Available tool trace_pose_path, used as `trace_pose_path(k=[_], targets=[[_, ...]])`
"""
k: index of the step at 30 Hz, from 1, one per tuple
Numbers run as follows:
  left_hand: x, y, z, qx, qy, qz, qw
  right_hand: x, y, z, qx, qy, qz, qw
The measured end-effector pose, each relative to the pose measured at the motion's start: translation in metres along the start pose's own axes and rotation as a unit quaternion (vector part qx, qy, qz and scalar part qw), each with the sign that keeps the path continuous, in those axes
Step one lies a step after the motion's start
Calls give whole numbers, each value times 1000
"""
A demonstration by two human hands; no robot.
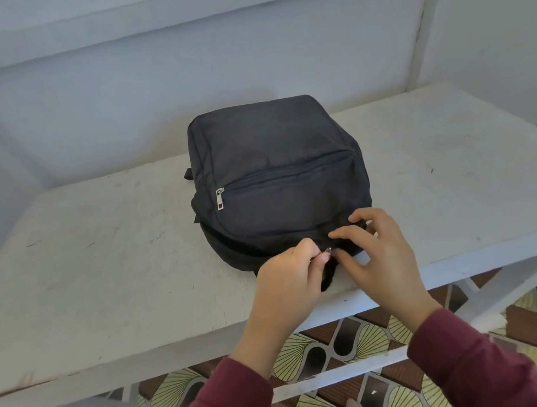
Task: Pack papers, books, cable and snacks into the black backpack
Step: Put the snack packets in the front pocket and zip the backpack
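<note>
I see the soft, floppy backpack (277, 176) lying on the white table (102, 270), my left hand (285, 281) pinching its zipper pull (328, 250), right hand (378, 254) fingers spread steadying the fabric there.

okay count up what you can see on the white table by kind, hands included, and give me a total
Black backpack: 1
Silver zipper pulls: 2 (front pocket; main zip, pinched by the left hand)
Hands: 2 (left hand, right hand)
Papers, books, cable, snacks: 0 in view
Total: 5
</note>
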State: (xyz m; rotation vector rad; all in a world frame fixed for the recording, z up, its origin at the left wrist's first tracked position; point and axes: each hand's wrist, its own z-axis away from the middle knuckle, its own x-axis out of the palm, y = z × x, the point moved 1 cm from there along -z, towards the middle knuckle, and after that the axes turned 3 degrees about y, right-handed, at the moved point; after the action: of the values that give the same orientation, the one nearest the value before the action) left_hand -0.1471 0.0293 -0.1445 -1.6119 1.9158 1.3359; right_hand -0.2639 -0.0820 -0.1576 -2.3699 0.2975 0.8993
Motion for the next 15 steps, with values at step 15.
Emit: trace_pose_path(k=[15], targets=[[-33,-27,39,-69,33,23,997,25,-21,-2,-106,0,41,993]])
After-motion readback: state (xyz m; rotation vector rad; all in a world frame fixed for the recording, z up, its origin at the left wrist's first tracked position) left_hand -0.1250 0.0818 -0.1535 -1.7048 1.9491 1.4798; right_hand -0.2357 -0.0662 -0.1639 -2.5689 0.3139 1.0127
